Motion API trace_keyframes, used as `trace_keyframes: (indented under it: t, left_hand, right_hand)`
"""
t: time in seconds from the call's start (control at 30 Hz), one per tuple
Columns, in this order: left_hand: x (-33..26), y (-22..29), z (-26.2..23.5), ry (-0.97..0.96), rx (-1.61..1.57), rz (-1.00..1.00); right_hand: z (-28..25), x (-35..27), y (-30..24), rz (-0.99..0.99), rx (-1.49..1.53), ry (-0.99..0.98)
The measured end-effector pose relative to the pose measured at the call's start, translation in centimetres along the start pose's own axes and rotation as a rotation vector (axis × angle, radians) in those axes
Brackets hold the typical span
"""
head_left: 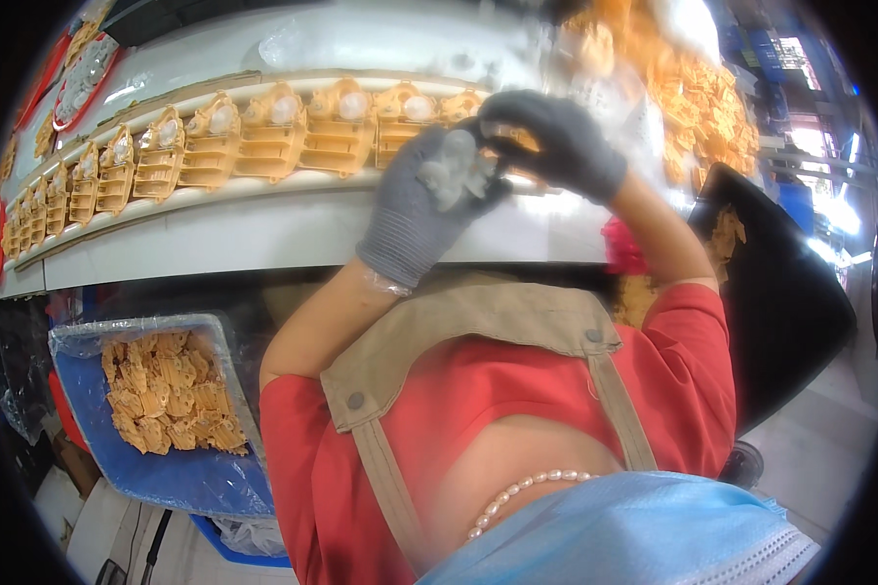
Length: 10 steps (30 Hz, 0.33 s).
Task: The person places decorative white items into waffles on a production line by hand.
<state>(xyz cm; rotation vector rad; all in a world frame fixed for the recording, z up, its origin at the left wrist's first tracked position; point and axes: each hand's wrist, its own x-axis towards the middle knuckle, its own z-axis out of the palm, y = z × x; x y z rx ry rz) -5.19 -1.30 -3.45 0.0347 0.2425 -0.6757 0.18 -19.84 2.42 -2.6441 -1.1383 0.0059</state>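
Both my hands wear grey knit gloves and are raised over the edge of a white workbench (293, 234). My left hand (421, 210) cups a small pale translucent plastic part (456, 171) in its palm. My right hand (556, 136) reaches over from the right, and its fingertips pinch the top of that same part. Just behind my hands, a row of orange moulded plastic pieces (263, 136), each with a clear insert fitted at its top, lies along a cardboard strip on the bench.
A blue crate (166, 478) lined with clear film holds several loose orange pieces at my lower left. A heap of orange pieces (702, 97) lies on the bench at upper right. A black bin (780, 302) stands at my right. Red trays (78, 78) sit far left.
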Motion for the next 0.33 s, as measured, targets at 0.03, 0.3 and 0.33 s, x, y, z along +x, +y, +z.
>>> trace_keyframes:
  t: [0.03,0.3,0.33]
  left_hand:
    - [0.0,-0.1,-0.3,-0.001,-0.002,-0.002]
    - [-0.8,0.6,-1.2,0.155,-0.059,0.017]
    - [-0.7,0.7,-1.5,0.164,-0.061,0.014]
  right_hand:
    - [0.0,0.0,0.4,0.039,0.069,0.045]
    - [1.1,1.4,4.9,0.184,0.214,-0.04]
    - [1.3,1.8,4.7,0.217,0.249,-0.074]
